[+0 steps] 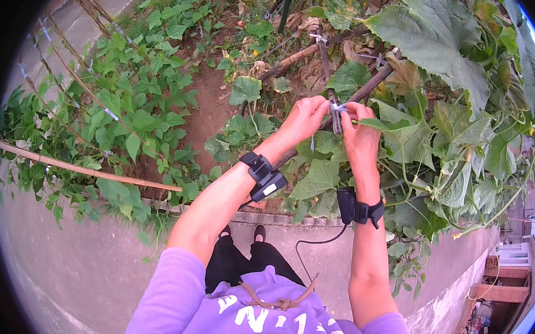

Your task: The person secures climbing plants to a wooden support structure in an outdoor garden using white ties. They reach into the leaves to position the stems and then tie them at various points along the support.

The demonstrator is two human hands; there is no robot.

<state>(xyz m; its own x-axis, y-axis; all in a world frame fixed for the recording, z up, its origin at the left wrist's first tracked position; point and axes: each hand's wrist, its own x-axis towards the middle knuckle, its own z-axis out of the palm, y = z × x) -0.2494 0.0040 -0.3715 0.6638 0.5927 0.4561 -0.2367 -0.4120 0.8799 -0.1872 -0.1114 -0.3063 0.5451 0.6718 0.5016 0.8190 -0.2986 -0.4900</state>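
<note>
My left hand (301, 118) and my right hand (362, 131) meet at a joint of thin wooden sticks in front of me. A pale blue-white tie strip (338, 107) is wrapped around the dark stick ends (336, 125). From the left, my thumb and index finger pinch close against the tie. My right fingertips grip it from the other side, and the exact hold is partly hidden. Behind the right hand, a thicker wooden pole (371, 83) slants up to the right. A loose bluish strand (313, 143) dangles below my left hand.
Large cucumber-like leaves (432, 43) crowd the right side and touch my right hand. Bean plants (133, 92) climb tied stakes (82, 84) at left. A bamboo pole (86, 170) crosses low there. A low edging (287, 219) separates the bed from the concrete path (102, 267).
</note>
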